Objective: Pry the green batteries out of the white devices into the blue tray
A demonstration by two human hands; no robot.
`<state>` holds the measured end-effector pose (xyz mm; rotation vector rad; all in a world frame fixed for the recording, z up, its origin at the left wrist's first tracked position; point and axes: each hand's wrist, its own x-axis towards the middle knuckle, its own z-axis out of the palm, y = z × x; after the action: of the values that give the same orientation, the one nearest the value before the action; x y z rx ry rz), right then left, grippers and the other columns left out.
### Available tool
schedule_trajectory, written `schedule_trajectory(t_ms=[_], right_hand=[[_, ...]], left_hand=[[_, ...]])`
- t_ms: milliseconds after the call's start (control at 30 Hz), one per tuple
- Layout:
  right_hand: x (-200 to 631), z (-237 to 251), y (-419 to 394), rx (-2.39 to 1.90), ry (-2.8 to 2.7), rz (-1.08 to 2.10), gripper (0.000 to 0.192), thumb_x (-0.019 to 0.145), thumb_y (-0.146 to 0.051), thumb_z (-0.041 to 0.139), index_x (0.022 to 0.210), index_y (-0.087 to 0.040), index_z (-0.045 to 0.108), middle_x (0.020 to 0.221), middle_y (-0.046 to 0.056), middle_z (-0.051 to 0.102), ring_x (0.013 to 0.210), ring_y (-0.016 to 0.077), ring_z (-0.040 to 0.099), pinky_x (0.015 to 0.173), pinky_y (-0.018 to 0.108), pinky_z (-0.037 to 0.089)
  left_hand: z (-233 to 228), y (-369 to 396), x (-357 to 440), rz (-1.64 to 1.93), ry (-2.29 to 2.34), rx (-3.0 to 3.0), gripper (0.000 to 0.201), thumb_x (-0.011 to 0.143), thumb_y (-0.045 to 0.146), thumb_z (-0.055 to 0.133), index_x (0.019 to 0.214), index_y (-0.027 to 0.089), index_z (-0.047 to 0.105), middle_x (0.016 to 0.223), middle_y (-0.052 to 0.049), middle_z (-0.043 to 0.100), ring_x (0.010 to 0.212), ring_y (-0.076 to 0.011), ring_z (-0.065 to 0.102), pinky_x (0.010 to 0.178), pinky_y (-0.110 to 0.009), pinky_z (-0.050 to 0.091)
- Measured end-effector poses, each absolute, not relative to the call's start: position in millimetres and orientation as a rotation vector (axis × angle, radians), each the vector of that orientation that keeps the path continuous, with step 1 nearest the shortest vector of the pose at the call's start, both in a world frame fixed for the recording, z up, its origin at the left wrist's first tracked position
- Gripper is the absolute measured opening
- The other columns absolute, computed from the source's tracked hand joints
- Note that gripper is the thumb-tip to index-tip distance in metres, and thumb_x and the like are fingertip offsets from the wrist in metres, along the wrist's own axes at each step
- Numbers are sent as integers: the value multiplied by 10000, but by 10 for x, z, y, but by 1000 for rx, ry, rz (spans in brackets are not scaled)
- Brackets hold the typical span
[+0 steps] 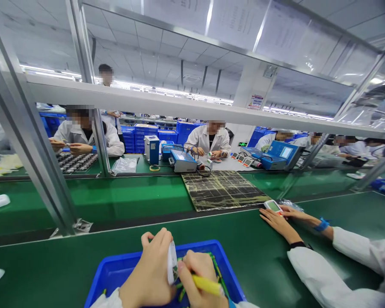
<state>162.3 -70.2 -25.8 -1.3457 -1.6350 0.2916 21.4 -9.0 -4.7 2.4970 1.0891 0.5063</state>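
My left hand [154, 267] is closed around a small white plastic casing [171, 259], tilted on its edge, with a bit of green circuit board showing at its lower end. Fingers curled, my right hand [197, 269] grips a yellow-handled tool [208, 285] close against the casing; the tool's tip is hidden by the fingers. Both hands are above a blue plastic tray [197, 245]. Narrow green strips [218, 269], seemingly circuit board, lie in the tray, partly covered by my hands.
At the right, a co-worker's hands [279, 220] touch a white device with a screen [272, 206]. Beyond the green bench [131, 239], a dark gridded board [224, 190] lies across the lower strip. A metal post [28, 115] rises at left. More co-workers sit opposite, near blue instruments [183, 161].
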Motion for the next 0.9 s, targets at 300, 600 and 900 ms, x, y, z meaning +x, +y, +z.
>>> schedule_trajectory(t_ms=[300, 600, 900], right_hand=[[1566, -126, -641, -1445, -1832, -153, 225, 815, -167, 396, 594, -205, 406, 460, -22, 435, 423, 126, 362, 495, 295, 180], [1712, -96, -471, -1176, -941, 869, 368, 757, -381, 562, 526, -223, 323, 385, -88, 327, 341, 74, 322, 378, 206, 219], [1807, -131, -310, -1080, -796, 1011, 352, 694, -330, 618, 502, -210, 349, 345, -92, 355, 295, 54, 332, 337, 175, 197]], left_hand=[[101, -137, 120, 621, 1104, 2518, 445, 410, 153, 486, 846, 195, 408, 889, -11, 456, 808, -186, 447, 922, -471, 202], [-137, 23, 134, 869, 1049, 1856, 665, 422, 87, 577, 1043, 239, 393, 952, -11, 512, 906, -200, 468, 779, -300, 410], [-68, -21, 157, 896, 798, 1629, 651, 514, 62, 633, 1071, 254, 355, 928, 26, 499, 752, -110, 499, 621, -205, 429]])
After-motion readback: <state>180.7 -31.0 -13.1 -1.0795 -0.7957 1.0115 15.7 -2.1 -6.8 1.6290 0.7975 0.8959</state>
